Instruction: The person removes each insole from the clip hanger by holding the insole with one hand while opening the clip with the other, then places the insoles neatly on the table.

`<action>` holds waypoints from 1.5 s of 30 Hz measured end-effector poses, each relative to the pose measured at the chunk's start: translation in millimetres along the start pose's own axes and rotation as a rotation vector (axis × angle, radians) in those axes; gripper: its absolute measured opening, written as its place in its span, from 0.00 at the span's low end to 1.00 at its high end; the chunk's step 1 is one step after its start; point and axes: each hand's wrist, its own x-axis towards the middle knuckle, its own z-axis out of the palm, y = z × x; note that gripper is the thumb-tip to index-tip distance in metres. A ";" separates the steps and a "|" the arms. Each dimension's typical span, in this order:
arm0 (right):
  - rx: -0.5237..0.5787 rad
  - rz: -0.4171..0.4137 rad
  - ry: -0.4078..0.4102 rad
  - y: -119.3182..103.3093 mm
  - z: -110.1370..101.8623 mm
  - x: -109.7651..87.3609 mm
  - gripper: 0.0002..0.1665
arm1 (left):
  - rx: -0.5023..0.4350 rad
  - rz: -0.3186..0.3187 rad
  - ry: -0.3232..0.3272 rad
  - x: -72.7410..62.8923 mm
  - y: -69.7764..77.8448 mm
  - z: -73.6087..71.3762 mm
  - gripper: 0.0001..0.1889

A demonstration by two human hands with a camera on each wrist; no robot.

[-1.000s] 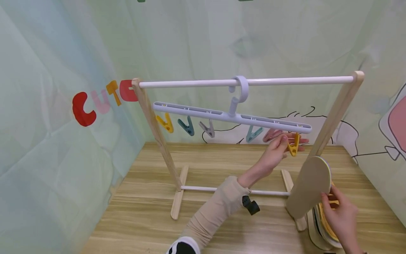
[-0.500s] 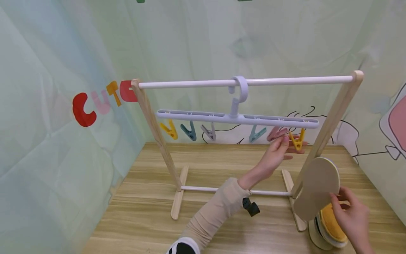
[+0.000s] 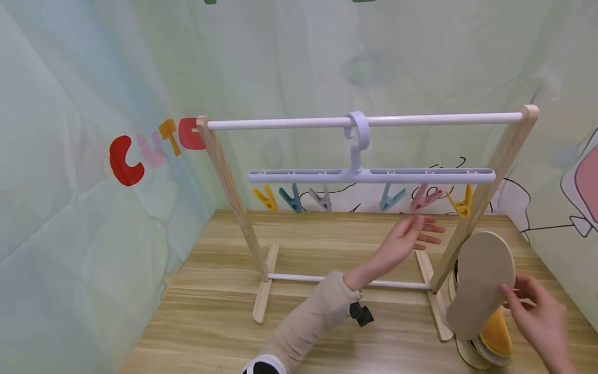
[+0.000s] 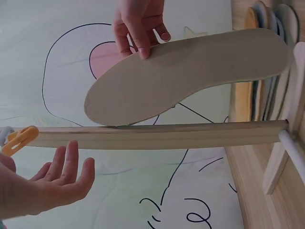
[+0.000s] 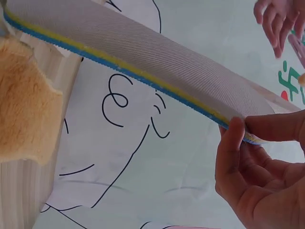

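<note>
My right hand (image 3: 537,309) pinches a shoe insole (image 3: 486,275) by its edge, between thumb and fingers. The insole's beige face is toward the head view. In the right wrist view the insole's edge (image 5: 119,62) shows yellow and blue layers. My left hand (image 3: 404,241) holds nothing, its fingers spread, just below the pink clip (image 3: 424,198) and left of the right-hand yellow clip (image 3: 461,201). Those clips hang with several others from a lilac hanger (image 3: 369,176), hooked over the rack's white bar (image 3: 280,123).
A wooden rack (image 3: 229,192) stands on the wood-grain table (image 3: 196,322). Beside its right foot (image 3: 438,314), a row of other insoles (image 4: 250,62) stands on edge, one of them orange (image 3: 496,335). Behind hangs a printed backdrop (image 3: 280,52).
My left hand has let go of the yellow clip and dropped slightly. The hanger has levelled and swung rightward. My right hand has shifted right with the insole.
</note>
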 end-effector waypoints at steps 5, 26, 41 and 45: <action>-0.035 0.031 -0.051 3.8 -5.9 1.0 0.06 | 0.060 -0.029 -0.017 -17.9 2.8 -5.1 0.20; -0.126 0.228 -0.216 41.8 -23.4 29.0 0.23 | 0.377 -0.034 -0.136 -37.5 -22.5 -23.2 0.14; -0.129 0.281 -0.346 60.6 -23.3 50.0 0.27 | 0.341 -0.038 -0.117 -46.0 -32.2 -33.4 0.14; -0.135 0.307 -0.391 62.3 -22.1 53.4 0.29 | 0.354 -0.062 -0.112 -49.1 -25.2 -35.2 0.14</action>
